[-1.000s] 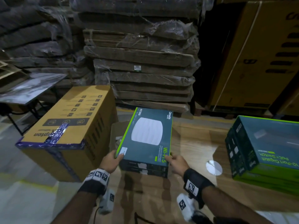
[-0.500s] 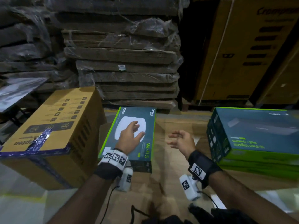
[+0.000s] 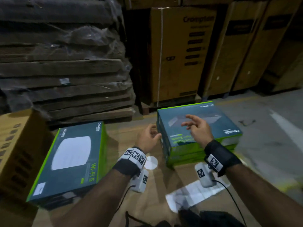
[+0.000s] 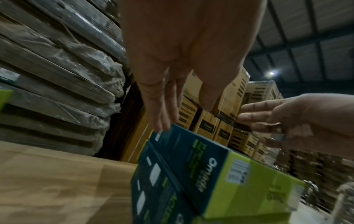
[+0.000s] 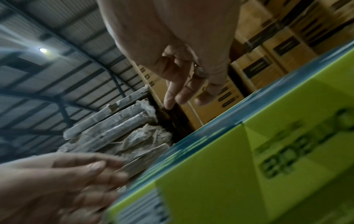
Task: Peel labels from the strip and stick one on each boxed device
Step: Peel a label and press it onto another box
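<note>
Right under the person's right hand (image 3: 197, 128) sits a stack of teal-and-green switch boxes (image 3: 203, 126), and that hand is hovering over the top one with fingers spread loose, holding nothing. Left hand (image 3: 148, 139) is just beside the near-left corner of that same stack, fingers relaxed and a bit curled, also holding nothing; from the left wrist camera the fingertips (image 4: 162, 125) look like they're right at the top box's edge, though I can't tell if they actually touch it.

Off to the left of the left hand there's the Wi-Fi box (image 3: 72, 161), lying flat on top of another one, with a small white label (image 3: 39, 188) stuck on its near-left corner. Further left of that is a big brown carton (image 3: 18, 145).

Below the wrists, closer to the person, a white paper sheet (image 3: 191, 196) lies on the cardboard surface (image 3: 127, 128), could be the label strip but it's too blurry to say. A little round white disc (image 3: 151, 163) sits just by the left wrist. Beyond both hands: shrink-wrapped stacks of flat cardboard (image 3: 65, 71) and tall brown cartons (image 3: 183, 51).
</note>
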`<state>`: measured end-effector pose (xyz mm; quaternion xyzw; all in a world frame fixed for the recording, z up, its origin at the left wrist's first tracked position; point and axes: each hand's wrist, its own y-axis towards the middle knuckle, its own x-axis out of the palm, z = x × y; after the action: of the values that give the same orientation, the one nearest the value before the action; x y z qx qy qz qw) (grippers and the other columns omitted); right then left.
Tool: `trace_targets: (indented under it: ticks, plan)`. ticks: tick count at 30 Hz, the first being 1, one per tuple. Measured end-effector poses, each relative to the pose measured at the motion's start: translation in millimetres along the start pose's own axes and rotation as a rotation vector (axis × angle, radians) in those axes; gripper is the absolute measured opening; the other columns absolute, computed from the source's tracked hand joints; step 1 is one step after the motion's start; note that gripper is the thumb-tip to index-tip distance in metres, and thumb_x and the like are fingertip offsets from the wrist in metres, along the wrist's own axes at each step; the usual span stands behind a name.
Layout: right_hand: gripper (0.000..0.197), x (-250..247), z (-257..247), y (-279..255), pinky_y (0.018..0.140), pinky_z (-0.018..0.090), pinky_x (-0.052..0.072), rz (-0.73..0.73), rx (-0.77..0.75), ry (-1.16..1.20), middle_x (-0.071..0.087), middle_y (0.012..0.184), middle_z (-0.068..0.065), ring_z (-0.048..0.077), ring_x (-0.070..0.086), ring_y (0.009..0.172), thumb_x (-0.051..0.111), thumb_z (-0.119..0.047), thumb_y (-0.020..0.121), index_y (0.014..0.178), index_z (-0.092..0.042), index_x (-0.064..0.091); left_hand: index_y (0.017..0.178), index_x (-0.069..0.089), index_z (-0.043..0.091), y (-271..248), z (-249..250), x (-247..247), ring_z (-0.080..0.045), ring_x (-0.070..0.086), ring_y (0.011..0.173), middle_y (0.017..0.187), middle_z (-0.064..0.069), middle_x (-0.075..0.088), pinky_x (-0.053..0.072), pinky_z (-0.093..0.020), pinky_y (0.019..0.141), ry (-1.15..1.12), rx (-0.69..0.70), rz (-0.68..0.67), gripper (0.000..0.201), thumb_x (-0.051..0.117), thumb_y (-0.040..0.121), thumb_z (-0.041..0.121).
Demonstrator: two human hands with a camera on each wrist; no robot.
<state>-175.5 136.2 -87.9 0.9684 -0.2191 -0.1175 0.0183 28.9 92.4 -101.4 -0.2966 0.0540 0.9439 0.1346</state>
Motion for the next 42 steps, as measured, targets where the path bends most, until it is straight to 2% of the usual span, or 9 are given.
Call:
trace_targets:
  ticks: [5, 7, 10, 19, 23, 28, 31, 35, 42]
  plan:
    - [0.034, -91, 21, 24, 0.076, 0.027, 0.045, 0.274, 0.021, -0.427, 0.067, 0.108, 0.010, 0.019, 0.059, 0.090, 0.049, -0.002, 0.088, 0.120, -0.008, 0.060, 0.117, 0.056, 0.010, 21, 4, 53, -0.027, 0.061, 0.106, 0.116, -0.008, 0.066, 0.050, -0.040, 0.089, 0.107, -0.095, -0.098, 0.049, 0.065, 0.082, 0.043]
    - [0.040, -116, 31, 28, 0.095, 0.039, 0.040, 0.328, 0.153, -0.688, 0.056, 0.125, 0.019, 0.034, 0.048, 0.118, 0.054, -0.016, 0.089, 0.128, -0.007, 0.054, 0.114, 0.057, 0.012, 24, 0, 66, -0.027, 0.063, 0.104, 0.112, -0.008, 0.067, 0.051, -0.040, 0.087, 0.078, -0.145, -0.091, 0.049, 0.065, 0.080, 0.046]
    - [0.049, -134, 50, 34, 0.097, 0.045, 0.038, 0.282, 0.395, -0.788, 0.047, 0.131, 0.027, 0.042, 0.043, 0.121, 0.059, -0.028, 0.088, 0.125, 0.003, 0.050, 0.114, 0.060, 0.013, 23, 2, 75, -0.027, 0.064, 0.101, 0.111, -0.007, 0.068, 0.052, -0.038, 0.087, 0.056, -0.224, -0.067, 0.048, 0.062, 0.082, 0.048]
    - [0.049, -144, 78, 40, 0.076, 0.033, 0.039, 0.274, 0.452, -0.480, 0.061, 0.116, 0.025, 0.038, 0.058, 0.104, 0.066, -0.034, 0.083, 0.114, 0.004, 0.056, 0.121, 0.057, 0.014, 13, -1, 82, -0.026, 0.059, 0.108, 0.119, -0.007, 0.064, 0.046, -0.030, 0.088, 0.007, -0.157, -0.024, 0.033, 0.049, 0.095, 0.033]
    - [0.057, -135, 71, 29, 0.084, 0.034, 0.041, 0.326, 0.354, -0.338, 0.058, 0.122, 0.017, 0.034, 0.056, 0.111, 0.072, -0.030, 0.082, 0.123, 0.004, 0.051, 0.125, 0.052, 0.037, 3, -1, 72, -0.018, 0.059, 0.108, 0.119, 0.007, 0.064, 0.046, -0.038, 0.098, -0.256, -0.150, 0.087, 0.032, 0.048, 0.094, 0.034]
    - [0.050, -116, 46, 20, 0.081, 0.035, 0.041, 0.260, 0.224, -0.190, 0.055, 0.115, 0.013, 0.035, 0.055, 0.107, 0.064, -0.042, 0.087, 0.117, -0.006, 0.048, 0.143, 0.038, 0.025, -6, 14, 31, -0.010, 0.040, 0.131, 0.143, 0.007, 0.044, 0.031, -0.035, 0.112, -0.443, -0.091, 0.221, 0.045, 0.044, 0.099, 0.033]
    - [0.041, -106, 24, 20, 0.086, 0.041, 0.045, 0.162, 0.109, -0.072, 0.053, 0.117, 0.010, 0.033, 0.052, 0.115, 0.055, -0.048, 0.091, 0.117, -0.017, 0.049, 0.145, 0.034, 0.024, -6, 18, 0, -0.014, 0.038, 0.132, 0.141, 0.002, 0.044, 0.030, -0.031, 0.110, -0.445, -0.092, 0.290, 0.052, 0.042, 0.097, 0.043]
    - [0.031, -88, -3, 29, 0.088, 0.037, 0.047, 0.073, -0.019, 0.089, 0.061, 0.127, 0.007, 0.024, 0.059, 0.112, 0.052, -0.036, 0.096, 0.123, -0.022, 0.058, 0.132, 0.048, 0.031, -7, 17, -42, -0.022, 0.057, 0.115, 0.122, 0.001, 0.062, 0.043, -0.052, 0.101, -0.512, -0.063, 0.347, 0.057, 0.048, 0.083, 0.060]
    - [0.041, -53, -25, 32, 0.098, 0.041, 0.047, -0.024, -0.074, 0.175, 0.062, 0.127, -0.001, 0.019, 0.059, 0.116, 0.054, -0.032, 0.096, 0.135, -0.021, 0.052, 0.136, 0.045, 0.020, -33, 6, -83, -0.026, 0.057, 0.113, 0.120, -0.005, 0.061, 0.046, -0.055, 0.096, -0.493, -0.018, 0.474, 0.047, 0.052, 0.094, 0.038]
